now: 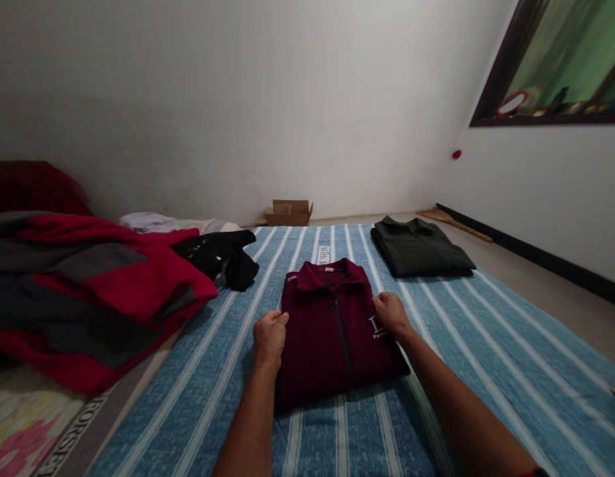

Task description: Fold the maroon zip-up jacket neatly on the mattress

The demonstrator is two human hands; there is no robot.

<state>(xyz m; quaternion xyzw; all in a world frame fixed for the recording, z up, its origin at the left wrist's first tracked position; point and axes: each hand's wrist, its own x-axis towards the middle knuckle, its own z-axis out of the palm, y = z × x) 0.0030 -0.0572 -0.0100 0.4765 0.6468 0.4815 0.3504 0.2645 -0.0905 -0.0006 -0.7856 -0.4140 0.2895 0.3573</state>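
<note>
A maroon zip-up jacket (312, 351), folded into a rectangle, is in front of me on a blue and white striped bed sheet (208, 371). Its collar points away from me, and a dark zip runs down the front with white lettering on the right side. My left hand (270, 338) grips the jacket's left edge, thumb on top and fingers curled beneath. On the opposite edge, just above the lettering, my right hand (390, 313) is closed on the fabric. The near edge of the jacket seems slightly raised from the sheet.
A folded dark green garment (421, 248) lies at the bed's far right. To the left are a heaped red and grey jacket (98, 285) and a crumpled black garment (228, 258). A cardboard box (288, 213) stands by the wall beyond. A broom (456, 222) lies on the floor.
</note>
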